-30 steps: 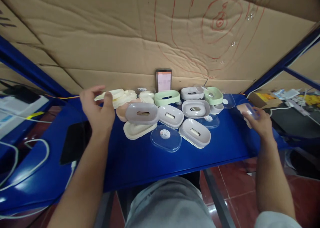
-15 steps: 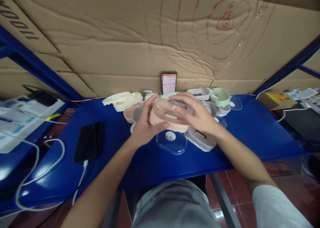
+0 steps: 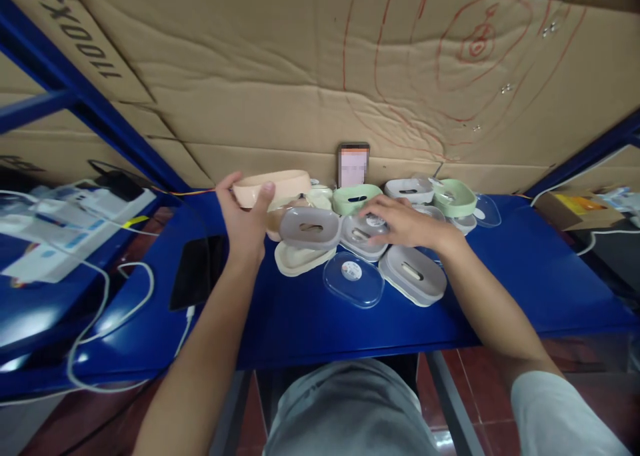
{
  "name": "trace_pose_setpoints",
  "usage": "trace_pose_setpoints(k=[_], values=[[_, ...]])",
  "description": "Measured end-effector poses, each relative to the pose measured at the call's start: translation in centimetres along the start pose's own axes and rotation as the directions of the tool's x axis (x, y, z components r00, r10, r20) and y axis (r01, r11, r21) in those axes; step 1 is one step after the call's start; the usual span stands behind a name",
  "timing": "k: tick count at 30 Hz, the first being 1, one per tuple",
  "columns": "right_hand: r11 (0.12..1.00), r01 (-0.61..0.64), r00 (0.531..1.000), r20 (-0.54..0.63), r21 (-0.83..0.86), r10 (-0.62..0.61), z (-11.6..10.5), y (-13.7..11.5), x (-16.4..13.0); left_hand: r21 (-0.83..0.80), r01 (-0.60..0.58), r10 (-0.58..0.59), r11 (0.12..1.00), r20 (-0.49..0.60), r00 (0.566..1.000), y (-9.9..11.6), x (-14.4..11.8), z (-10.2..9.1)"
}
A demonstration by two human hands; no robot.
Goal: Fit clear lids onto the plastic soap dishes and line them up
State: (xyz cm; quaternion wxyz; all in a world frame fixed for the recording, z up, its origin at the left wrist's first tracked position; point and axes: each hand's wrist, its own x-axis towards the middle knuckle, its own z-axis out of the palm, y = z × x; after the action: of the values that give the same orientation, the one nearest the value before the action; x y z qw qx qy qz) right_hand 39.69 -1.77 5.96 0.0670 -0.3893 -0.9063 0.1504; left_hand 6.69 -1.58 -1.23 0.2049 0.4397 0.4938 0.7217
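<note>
My left hand point(image 3: 244, 219) is closed round a peach oval plastic box point(image 3: 273, 188), raised at the left above other pieces. My right hand point(image 3: 403, 219) has its fingers and thumb closed about a clear plastic lid point(image 3: 376, 221) with a round label, just over a grey slotted box cover point(image 3: 357, 235). Left of it lies another grey slotted cover point(image 3: 310, 228), partly on a cream piece point(image 3: 300, 259). A second clear lid point(image 3: 354, 279) rests flat on the table in front, beside a grey slotted box point(image 3: 414, 275).
A green slotted box point(image 3: 356, 199) and an upright phone point(image 3: 353, 165) stand at the back. Farther right are a green box point(image 3: 454, 198) and a clear lid point(image 3: 486, 211). A dark phone point(image 3: 193, 273) with a white cable lies left on the blue table point(image 3: 300, 329).
My hands have parted. The left has carried the peach box left, and the right has come away from it with the clear lid. The view has shifted slightly left.
</note>
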Motion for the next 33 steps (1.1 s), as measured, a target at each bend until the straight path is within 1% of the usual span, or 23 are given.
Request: trace_pose_setpoints(k=[2, 3, 4, 5, 7, 8, 9, 10, 12, 14, 16, 18, 19, 20, 21, 23, 24, 26, 27, 28, 30, 31, 33], values=[[1.0, -0.004, 0.999, 0.039, -0.003, 0.004, 0.0, 0.2, 0.0, 0.026, -0.003, 0.001, 1.0, 0.081, 0.997, 0.4, -0.7, 0.4], [1.0, 0.011, 1.0, 0.025, 0.014, -0.011, -0.2, 0.1, 0.0, 0.031, -0.005, 0.001, 0.999, 0.127, 0.992, 0.6, -1.2, 0.7], [0.999, 0.034, 0.999, -0.026, 0.04, -0.033, -0.5, -0.1, 0.0, 0.03, -0.01, 0.005, 0.999, 0.176, 0.984, 0.9, -1.6, 0.9], [0.995, 0.065, 0.993, -0.105, 0.069, -0.058, -0.8, -0.5, 0.0, 0.023, -0.018, 0.012, 1.0, 0.23, 0.973, 1.1, -2.1, 1.1], [0.983, 0.144, 0.958, -0.264, 0.118, -0.109, -1.2, -1.6, 0.1, -0.01, -0.051, 0.051, 0.999, 0.35, 0.935, 1.7, -3.1, 1.6], [0.971, 0.193, 0.941, -0.308, 0.139, -0.143, -1.2, -2.2, 0.2, -0.031, -0.073, 0.079, 0.997, 0.41, 0.909, 2.0, -3.6, 1.7], [0.955, 0.247, 0.929, -0.319, 0.164, -0.186, -1.1, -2.8, 0.4, -0.054, -0.093, 0.107, 0.994, 0.46, 0.881, 2.2, -4.0, 1.9], [0.934, 0.302, 0.923, -0.303, 0.194, -0.235, -0.9, -3.3, 0.7, -0.072, -0.109, 0.13, 0.991, 0.494, 0.86, 2.4, -4.3, 2.0], [0.885, 0.377, 0.91, -0.287, 0.273, -0.299, -0.2, -3.8, 1.3, -0.097, -0.124, 0.156, 0.988, 0.522, 0.838, 2.6, -4.6, 2.1], [0.857, 0.379, 0.905, -0.331, 0.349, -0.266, 0.4, -3.7, 1.8, -0.115, -0.121, 0.164, 0.986, 0.534, 0.829, 2.6, -4.6, 2.1], [0.856, 0.335, 0.906, -0.384, 0.394, -0.178, 0.5, -3.3, 2.0, -0.13, -0.114, 0.168, 0.985, 0.569, 0.805, 2.3, -4.3, 2.2], [0.883, 0.282, 0.906, -0.406, 0.374, -0.117, 0.0, -2.8, 1.8, -0.138, -0.099, 0.163, 0.986, 0.607, 0.778, 2.0, -3.9, 2.2], [0.906, 0.256, 0.905, -0.414, 0.338, -0.101, -0.5, -2.6, 1.6, -0.134, -0.088, 0.152, 0.987, 0.614, 0.775, 1.9, -3.8, 2.1], [0.93, 0.227, 0.899, -0.428, 0.287, -0.087, -1.1, -2.3, 1.2, -0.126, -0.076, 0.138, 0.989, 0.608, 0.782, 1.8, -3.6, 2.1], [0.953, 0.193, 0.89, -0.451, 0.231, -0.071, -1.7, -2.0, 0.8, -0.114, -0.07, 0.124, 0.991, 0.588, 0.799, 1.8, -3.4, 1.9], [0.986, 0.103, 0.866, -0.5, 0.133, -0.023, -3.2, -1.1, -0.1, -0.061, -0.086, 0.105, 0.994, 0.506, 0.856, 1.7, -2.8, 1.5], [0.994, 0.048, 0.865, -0.502, 0.098, 0.008, -3.9, -0.5, -0.5, -0.011, -0.105, 0.098, 0.994, 0.454, 0.886, 1.6, -2.5, 1.2], [0.997, -0.057, 0.891, -0.449, 0.05, 0.074, -5.0, 1.0, -1.2, 0.131, -0.166, 0.112, 0.977, 0.345, 0.932, 1.4, -1.9, 0.5], [0.994, -0.103, 0.908, -0.405, 0.03, 0.106, -5.3, 1.9, -1.5, 0.214, -0.207, 0.137, 0.955, 0.299, 0.944, 1.3, -1.6, 0.3], [0.99, -0.143, 0.92, -0.368, 0.007, 0.136, -5.5, 2.8, -1.7, 0.293, -0.25, 0.172, 0.923, 0.267, 0.948, 1.0, -1.3, 0.0], [0.976, -0.214, 0.923, -0.336, -0.04, 0.188, -5.5, 4.5, -1.8, 0.416, -0.324, 0.235, 0.85, 0.251, 0.939, 0.4, -0.9, -0.4], [0.969, -0.241, 0.922, -0.324, -0.057, 0.21, -5.3, 5.3, -1.8, 0.46, -0.344, 0.245, 0.818, 0.263, 0.933, 0.0, -0.8, -0.5], [0.957, -0.282, 0.926, -0.281, -0.071, 0.253, -4.7, 6.4, -1.7, 0.514, -0.355, 0.226, 0.781, 0.298, 0.927, -0.8, -0.6, -0.5]])
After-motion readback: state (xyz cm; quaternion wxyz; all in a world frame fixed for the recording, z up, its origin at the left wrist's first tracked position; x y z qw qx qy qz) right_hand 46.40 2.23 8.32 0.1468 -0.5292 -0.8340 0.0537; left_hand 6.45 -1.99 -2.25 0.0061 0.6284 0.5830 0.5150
